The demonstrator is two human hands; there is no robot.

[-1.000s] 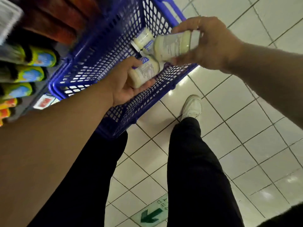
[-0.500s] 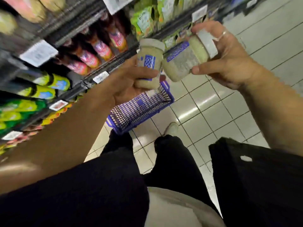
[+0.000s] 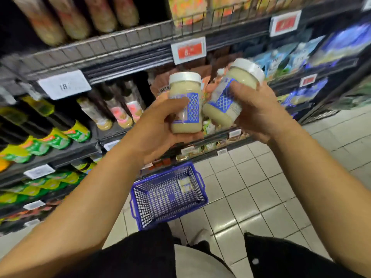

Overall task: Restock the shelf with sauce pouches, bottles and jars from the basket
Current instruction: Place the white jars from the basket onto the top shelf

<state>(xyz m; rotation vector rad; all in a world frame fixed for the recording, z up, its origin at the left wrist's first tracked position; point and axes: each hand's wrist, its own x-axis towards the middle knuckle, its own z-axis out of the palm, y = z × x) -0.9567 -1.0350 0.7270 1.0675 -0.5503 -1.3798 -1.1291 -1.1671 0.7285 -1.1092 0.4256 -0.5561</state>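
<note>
Both jars (image 3: 185,101) rose higher; one jar (image 3: 185,186) in basket (image 3: 140,201).

This is a shop aisle, a grocery or supermarket. Dark shelves (image 3: 124,51) with wire front rails carry rows of bottles (image 3: 112,109) and pouches (image 3: 297,57). Price tags (image 3: 188,50), red and white, clip to the shelf edges. A blue plastic basket (image 3: 156,215) stands on the pale tiled floor (image 3: 261,197) beside the bottom shelf.
</note>
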